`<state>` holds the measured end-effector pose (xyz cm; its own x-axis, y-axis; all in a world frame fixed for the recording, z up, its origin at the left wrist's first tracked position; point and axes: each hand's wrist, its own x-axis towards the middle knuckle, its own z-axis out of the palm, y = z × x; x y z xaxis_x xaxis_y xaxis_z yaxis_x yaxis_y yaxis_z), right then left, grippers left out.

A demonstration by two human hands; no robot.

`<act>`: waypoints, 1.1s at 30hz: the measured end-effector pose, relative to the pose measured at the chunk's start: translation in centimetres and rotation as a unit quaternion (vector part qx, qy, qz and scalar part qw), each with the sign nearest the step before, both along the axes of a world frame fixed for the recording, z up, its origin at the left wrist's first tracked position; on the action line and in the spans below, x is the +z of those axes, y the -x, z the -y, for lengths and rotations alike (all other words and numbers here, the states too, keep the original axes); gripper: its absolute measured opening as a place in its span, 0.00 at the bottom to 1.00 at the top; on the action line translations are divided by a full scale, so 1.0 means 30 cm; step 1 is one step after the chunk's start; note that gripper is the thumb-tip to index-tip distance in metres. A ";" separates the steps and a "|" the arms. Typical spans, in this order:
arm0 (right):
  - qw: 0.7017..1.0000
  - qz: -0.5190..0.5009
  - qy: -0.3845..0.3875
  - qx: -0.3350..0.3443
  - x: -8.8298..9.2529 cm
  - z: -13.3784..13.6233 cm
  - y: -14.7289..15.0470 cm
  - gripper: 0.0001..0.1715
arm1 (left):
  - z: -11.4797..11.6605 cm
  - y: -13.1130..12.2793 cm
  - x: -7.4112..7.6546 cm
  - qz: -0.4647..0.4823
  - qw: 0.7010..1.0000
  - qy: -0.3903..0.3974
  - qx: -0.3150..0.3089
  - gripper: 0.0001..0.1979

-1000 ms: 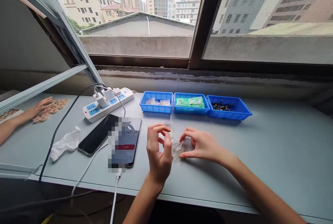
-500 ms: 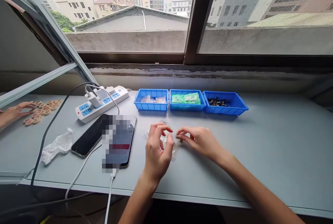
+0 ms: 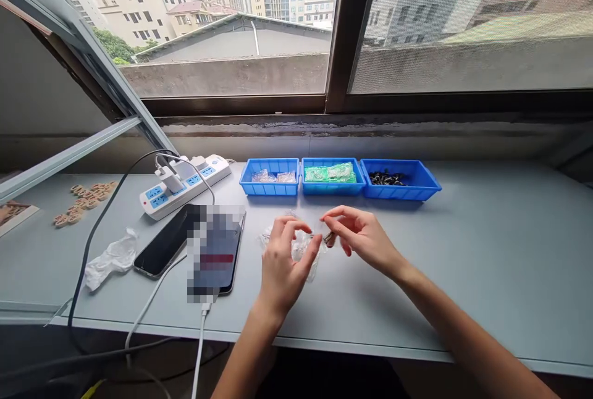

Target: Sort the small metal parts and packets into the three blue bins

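Note:
My right hand (image 3: 359, 235) pinches a small dark metallic piece (image 3: 329, 239) between thumb and fingers, too small to name more exactly. Just left of it, my left hand (image 3: 290, 257) is curved with thumb and forefinger apart, and I see nothing held in it. Crumpled clear plastic bags (image 3: 311, 270) lie on the grey table beneath and behind the left hand, which partly hides them. Beyond my hands stand three blue bins: the left bin (image 3: 269, 189) has small clear packets, the middle bin (image 3: 334, 189) green-and-clear packets, and the right bin (image 3: 419, 186) small black parts.
Left of my hands lie a partly blurred phone (image 3: 225, 272) on a white cable, a dark phone (image 3: 160, 247) and crumpled tissue (image 3: 111, 260). A white power strip (image 3: 185, 188) sits behind them. Wooden pieces (image 3: 86, 198) lie beyond a black cable (image 3: 92, 235).
My right hand has lifted slightly, bringing the small metallic piece up and right. My left hand has shifted a little right. The other person's hand at far left has gone from view.

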<state>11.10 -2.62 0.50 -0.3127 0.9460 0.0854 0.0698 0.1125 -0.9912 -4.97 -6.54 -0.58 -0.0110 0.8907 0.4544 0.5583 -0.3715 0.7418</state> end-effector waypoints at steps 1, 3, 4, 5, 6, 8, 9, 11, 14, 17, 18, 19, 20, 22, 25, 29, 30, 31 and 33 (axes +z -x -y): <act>1.000 -0.018 0.006 0.015 0.004 0.002 0.000 0.25 | -0.001 0.000 -0.001 -0.008 1.000 -0.002 -0.011 0.08; 0.998 -0.046 0.015 0.036 0.009 0.005 0.000 0.25 | -0.003 0.001 -0.003 -0.016 0.999 -0.016 -0.023 0.09; 0.998 -0.054 0.017 0.041 0.009 0.006 -0.001 0.25 | -0.004 0.003 -0.004 -0.017 0.999 -0.025 -0.020 0.09; 0.997 -0.057 0.018 0.041 0.009 0.008 -0.002 0.25 | -0.006 0.005 -0.005 -0.017 0.999 -0.036 -0.015 0.09; 0.998 -0.056 0.016 0.039 0.008 0.008 -0.003 0.25 | -0.007 0.008 -0.005 -0.016 0.999 -0.048 -0.007 0.08; 0.999 -0.045 0.002 0.029 0.004 0.009 -0.006 0.23 | -0.009 0.014 -0.004 -0.016 0.998 -0.065 0.005 0.08; 0.999 -0.036 -0.009 0.022 0.003 0.010 -0.007 0.20 | -0.009 0.017 -0.003 -0.017 0.997 -0.068 0.009 0.08; 0.999 -0.024 -0.044 0.008 0.000 0.009 -0.009 0.13 | -0.006 0.022 -0.002 -0.018 0.997 -0.072 0.009 0.06; 0.991 -0.017 -0.128 -0.013 -0.003 0.009 -0.013 0.09 | 0.003 0.023 -0.004 -0.019 0.995 -0.095 0.014 0.03; 0.979 0.008 -0.203 -0.025 -0.003 0.009 -0.019 0.11 | 0.014 0.020 -0.006 -0.036 0.989 -0.140 0.030 0.04; 0.975 0.022 -0.219 -0.026 -0.003 0.010 -0.021 0.12 | 0.018 0.020 -0.007 -0.043 0.987 -0.151 0.035 0.04; 0.972 0.034 -0.232 -0.025 -0.004 0.010 -0.022 0.12 | 0.022 0.021 -0.008 -0.051 0.985 -0.159 0.040 0.04; 0.968 0.045 -0.244 -0.024 -0.004 0.010 -0.023 0.13 | 0.025 0.023 -0.009 -0.058 0.984 -0.163 0.044 0.04; 0.964 0.061 -0.259 -0.017 -0.006 0.011 -0.024 0.13 | 0.030 0.029 -0.013 -0.069 0.983 -0.163 0.046 0.04; 0.966 0.065 -0.251 0.008 -0.009 0.013 -0.018 0.13 | 0.037 0.037 -0.020 -0.082 0.986 -0.139 0.043 0.03; 0.986 0.056 -0.158 0.025 -0.009 0.022 -0.002 0.17 | 0.050 0.036 -0.033 -0.077 0.990 -0.109 0.035 0.07; 0.990 0.052 -0.125 0.025 -0.008 0.024 0.001 0.18 | 0.055 0.033 -0.037 -0.072 0.991 -0.108 0.034 0.07; 0.994 0.046 -0.093 0.025 -0.008 0.025 0.004 0.19 | 0.060 0.030 -0.041 -0.067 0.991 -0.107 0.034 0.07; 0.998 0.033 -0.042 0.023 -0.010 0.021 0.008 0.20 | 0.071 0.027 -0.047 -0.054 0.993 -0.102 0.031 0.06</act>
<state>10.87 -3.26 0.21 -0.3627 0.9211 0.1416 0.1277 0.1997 -0.9715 -5.77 -8.66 -1.99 -0.0039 0.7798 0.6260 0.6575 -0.4697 0.5891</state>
